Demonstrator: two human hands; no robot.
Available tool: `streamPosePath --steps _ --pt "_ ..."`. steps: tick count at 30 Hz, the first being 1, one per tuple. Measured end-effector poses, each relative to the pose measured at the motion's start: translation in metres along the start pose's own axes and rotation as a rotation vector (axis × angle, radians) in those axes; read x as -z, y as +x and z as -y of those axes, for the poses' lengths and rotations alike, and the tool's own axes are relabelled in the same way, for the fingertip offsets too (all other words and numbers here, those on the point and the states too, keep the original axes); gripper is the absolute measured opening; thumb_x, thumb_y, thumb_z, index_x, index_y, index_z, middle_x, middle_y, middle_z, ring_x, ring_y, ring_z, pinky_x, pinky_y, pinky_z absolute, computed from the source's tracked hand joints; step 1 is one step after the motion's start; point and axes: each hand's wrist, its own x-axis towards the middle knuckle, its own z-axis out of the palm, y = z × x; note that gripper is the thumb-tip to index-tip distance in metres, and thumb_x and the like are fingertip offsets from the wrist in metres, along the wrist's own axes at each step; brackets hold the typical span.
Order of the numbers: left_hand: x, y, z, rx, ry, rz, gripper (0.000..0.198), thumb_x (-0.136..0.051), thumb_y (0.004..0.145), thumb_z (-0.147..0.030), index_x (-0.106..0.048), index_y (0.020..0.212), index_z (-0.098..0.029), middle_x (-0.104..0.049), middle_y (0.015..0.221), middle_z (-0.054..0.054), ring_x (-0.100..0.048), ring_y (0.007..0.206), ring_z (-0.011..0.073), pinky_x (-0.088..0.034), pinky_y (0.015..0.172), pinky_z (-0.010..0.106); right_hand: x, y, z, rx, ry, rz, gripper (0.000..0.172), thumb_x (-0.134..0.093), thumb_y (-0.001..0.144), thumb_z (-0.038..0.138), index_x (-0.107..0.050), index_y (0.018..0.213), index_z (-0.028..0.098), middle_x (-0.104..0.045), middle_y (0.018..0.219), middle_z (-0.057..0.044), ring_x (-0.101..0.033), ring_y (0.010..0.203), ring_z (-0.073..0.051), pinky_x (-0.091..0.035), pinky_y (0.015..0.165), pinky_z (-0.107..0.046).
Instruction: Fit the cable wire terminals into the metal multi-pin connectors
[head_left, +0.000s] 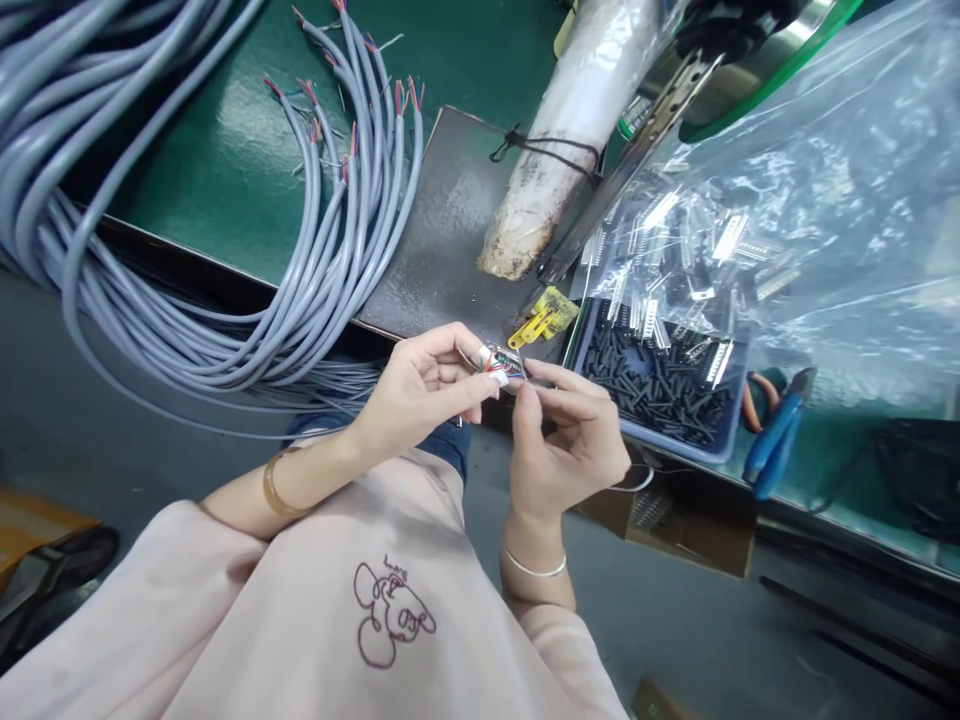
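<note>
My left hand (pixel 424 388) is closed in a pinch on a small white connector with coloured wire ends (pixel 501 364), held just in front of the bench edge. My right hand (pixel 570 435) is closed too, its fingertips pinched on a thin metal pin (pixel 523 366) right at the connector. Both hands meet above my lap. A bundle of grey cables (pixel 315 270) with stripped red and blue ends lies over the green bench and hangs off its edge to the left of my left hand.
A blue tray (pixel 660 385) of small black tubes sits right of my hands, under a clear plastic bag of metal terminal strips (pixel 787 230). Blue-handled pliers (pixel 776 440) lie further right. A wrapped cylinder (pixel 562 150) and yellow part (pixel 544 318) rest on a dark plate (pixel 442 230).
</note>
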Motion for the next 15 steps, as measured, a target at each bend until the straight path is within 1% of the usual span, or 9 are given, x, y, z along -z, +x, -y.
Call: streamPosePath --steps 3,5,8,10,12,15 --pt "0.001 0.002 0.0 0.009 -0.02 -0.014 0.037 -0.088 0.072 -0.036 -0.058 0.078 -0.016 -0.063 0.062 -0.005 -0.06 0.049 0.0055 -0.05 0.047 0.014 0.002 0.003 -0.003 -0.05 0.011 0.034 0.011 -0.071 0.088 0.012 -0.066 0.092 0.021 -0.076 0.103 0.0 -0.076 0.083 -0.013 -0.063 0.069 -0.025" --pt "0.002 0.003 -0.001 0.025 -0.046 0.0 0.039 -0.088 0.072 -0.04 -0.058 0.078 -0.017 -0.064 0.063 -0.004 -0.06 0.048 0.0057 -0.05 0.047 0.015 0.003 0.003 -0.005 -0.074 0.032 0.063 0.009 -0.071 0.088 0.013 -0.065 0.09 0.021 -0.077 0.103 -0.002 -0.076 0.083 -0.013 -0.061 0.065 -0.023" --pt "0.003 0.004 -0.001 0.042 -0.04 -0.001 0.039 -0.088 0.071 -0.039 -0.058 0.079 -0.017 -0.066 0.066 -0.004 -0.059 0.046 0.0058 -0.05 0.045 0.016 0.002 0.003 -0.007 -0.052 0.041 0.029 0.01 -0.071 0.088 0.013 -0.065 0.089 0.021 -0.077 0.099 -0.001 -0.076 0.088 -0.015 -0.062 0.068 -0.025" --pt "0.003 0.005 0.0 0.033 0.015 -0.03 0.034 -0.087 0.072 -0.035 -0.058 0.078 -0.017 -0.065 0.065 -0.004 -0.06 0.047 0.0061 -0.05 0.045 0.016 0.001 0.004 -0.008 -0.004 0.017 -0.006 0.011 -0.071 0.088 0.012 -0.065 0.091 0.021 -0.078 0.098 -0.001 -0.076 0.089 -0.015 -0.064 0.071 -0.027" --pt "0.002 0.006 0.002 0.01 0.084 -0.065 0.03 -0.084 0.074 -0.031 -0.057 0.077 -0.017 -0.065 0.064 -0.004 -0.06 0.047 0.0061 -0.049 0.044 0.015 0.0 0.006 -0.009 0.088 -0.057 -0.034 0.013 -0.071 0.087 0.01 -0.067 0.093 0.022 -0.078 0.099 -0.001 -0.076 0.089 -0.016 -0.064 0.072 -0.028" --pt "-0.002 0.008 0.004 -0.056 0.142 -0.114 0.026 -0.078 0.076 -0.027 -0.053 0.075 -0.018 -0.063 0.064 -0.004 -0.057 0.044 0.0045 -0.045 0.041 0.014 0.0 0.012 -0.009 0.23 -0.193 -0.03 0.018 -0.072 0.085 0.008 -0.068 0.095 0.022 -0.079 0.099 -0.001 -0.076 0.089 -0.015 -0.063 0.076 -0.028"
